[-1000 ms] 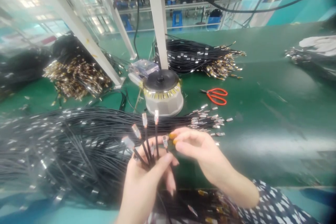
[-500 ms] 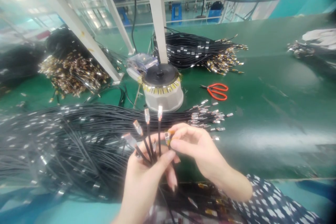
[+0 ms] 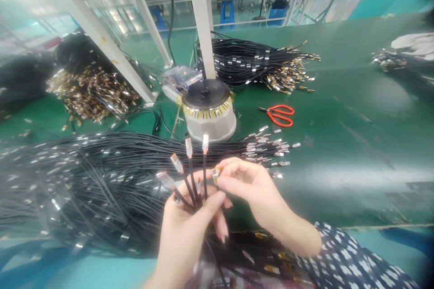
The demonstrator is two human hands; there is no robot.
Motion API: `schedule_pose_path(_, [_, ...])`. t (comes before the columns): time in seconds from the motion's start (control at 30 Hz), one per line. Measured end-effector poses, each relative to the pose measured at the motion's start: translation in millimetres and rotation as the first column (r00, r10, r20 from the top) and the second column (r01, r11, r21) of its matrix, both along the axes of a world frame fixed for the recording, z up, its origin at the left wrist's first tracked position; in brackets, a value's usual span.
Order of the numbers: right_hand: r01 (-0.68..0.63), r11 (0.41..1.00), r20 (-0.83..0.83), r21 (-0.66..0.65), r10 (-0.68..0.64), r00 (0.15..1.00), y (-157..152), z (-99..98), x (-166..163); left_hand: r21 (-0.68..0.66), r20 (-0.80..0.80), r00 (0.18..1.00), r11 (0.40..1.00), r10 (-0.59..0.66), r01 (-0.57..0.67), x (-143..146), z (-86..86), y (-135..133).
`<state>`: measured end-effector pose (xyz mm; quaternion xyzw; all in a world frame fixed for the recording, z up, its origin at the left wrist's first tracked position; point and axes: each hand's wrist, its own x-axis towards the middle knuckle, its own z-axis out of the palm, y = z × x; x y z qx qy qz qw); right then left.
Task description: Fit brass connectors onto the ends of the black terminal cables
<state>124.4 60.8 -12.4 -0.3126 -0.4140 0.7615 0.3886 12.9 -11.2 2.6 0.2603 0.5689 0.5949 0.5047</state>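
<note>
Black cables (image 3: 205,171) fan up from the left hand (image 3: 185,221), its thumb and fingers closed around them. They look light and bendy, best held under the shiny ends. The right hand (image 3: 218,175) pinches yellow tape (image 3: 220,168) against 1 metal plug (image 3: 214,174).

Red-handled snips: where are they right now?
In the head view, the red-handled snips lie right of centre on the green tabletop, to the right of the black-topped round dispenser and beyond the right hand.
</note>
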Motion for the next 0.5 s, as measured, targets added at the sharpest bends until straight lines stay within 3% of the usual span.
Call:
schedule_pose_path(0.23, [0.017, 0.996, 0.074, 0.083, -0.023, 0.997, -5.5, -2.5, -1.4, 0.026, 0.012, 0.998, 0.997, 0.068, -0.068, -2.6, -0.8, 3.0])
schedule_pose_path(0.5, [0.034, 0.996, 0.064, 0.081, -0.04, 0.997, -5.6, 0.2, -2.0, 0.005, 0.045, 0.999, 1.0, 0.021, -0.021, -6.8, 2.4, 2.4])
